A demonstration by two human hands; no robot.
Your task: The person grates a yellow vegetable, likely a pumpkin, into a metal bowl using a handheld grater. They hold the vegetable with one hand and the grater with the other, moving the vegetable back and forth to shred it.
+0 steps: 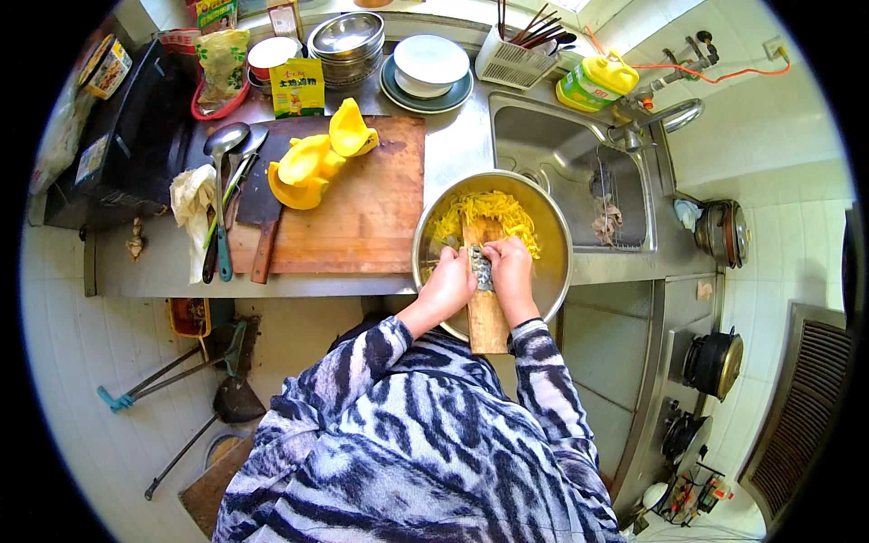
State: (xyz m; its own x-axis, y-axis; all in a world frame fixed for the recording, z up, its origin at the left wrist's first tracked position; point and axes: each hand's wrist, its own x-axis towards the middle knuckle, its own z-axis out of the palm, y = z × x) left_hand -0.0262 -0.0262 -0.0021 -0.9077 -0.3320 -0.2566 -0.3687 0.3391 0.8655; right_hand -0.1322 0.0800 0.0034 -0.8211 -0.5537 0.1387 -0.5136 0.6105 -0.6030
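A wooden board grater (487,315) with a rough metal plate (481,268) set in it slants into a wide stainless steel basin (561,237). My left hand (448,279) grips its left side by the plate. On the right side, my right hand (510,268) is closed against the grater, its fingertips over the plate's upper end; whether they also pinch a small piece is hidden. Yellow shreds (502,207) lie heaped in the basin around the board's far end. Left of the basin, cut pieces of pumpkin (305,163) rest on a wooden cutting board (366,224).
A cleaver (263,203), a ladle (221,183) and a crumpled cloth (193,197) lie left of the pumpkin. Stacked bowls (431,64) and metal basins (346,47) stand behind. To the right are a steel sink (563,136), its faucet (679,117) and a yellow jug (597,80).
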